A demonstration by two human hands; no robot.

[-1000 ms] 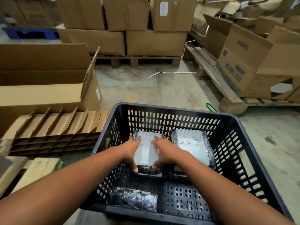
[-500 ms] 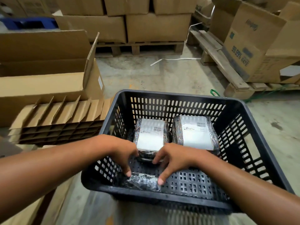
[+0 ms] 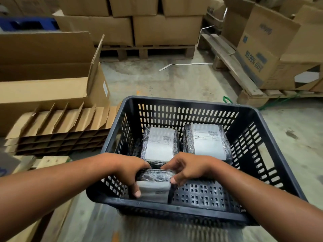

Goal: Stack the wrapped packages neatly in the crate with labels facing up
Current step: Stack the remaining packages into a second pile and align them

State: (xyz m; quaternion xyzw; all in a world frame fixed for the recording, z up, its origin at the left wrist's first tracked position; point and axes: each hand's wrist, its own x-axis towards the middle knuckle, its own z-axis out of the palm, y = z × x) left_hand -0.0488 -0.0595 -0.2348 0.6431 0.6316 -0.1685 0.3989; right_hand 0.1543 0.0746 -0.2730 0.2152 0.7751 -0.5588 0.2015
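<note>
A black slotted plastic crate [image 3: 183,109] sits on the floor in front of me. Two plastic-wrapped packages lie side by side at its far end, white labels up: the left package [image 3: 160,143] and the right package [image 3: 208,140]. A third wrapped package [image 3: 154,184] is at the crate's near left, tilted, with a pale face turned toward me. My left hand [image 3: 129,173] grips its left side and my right hand [image 3: 185,169] grips its right side. Part of the far left package's near edge is hidden behind my hands.
A stack of cardboard dividers [image 3: 59,131] and an open carton [image 3: 43,75] lie left of the crate. Stacked boxes on a wooden pallet [image 3: 148,51] stand behind. Another pallet [image 3: 234,67] with printed boxes [image 3: 262,55] is at the right. Concrete floor [image 3: 166,81] lies between.
My hands left the far left package, came back to the crate's near left corner, and took hold of the third package, which has been tipped up from lying flat.
</note>
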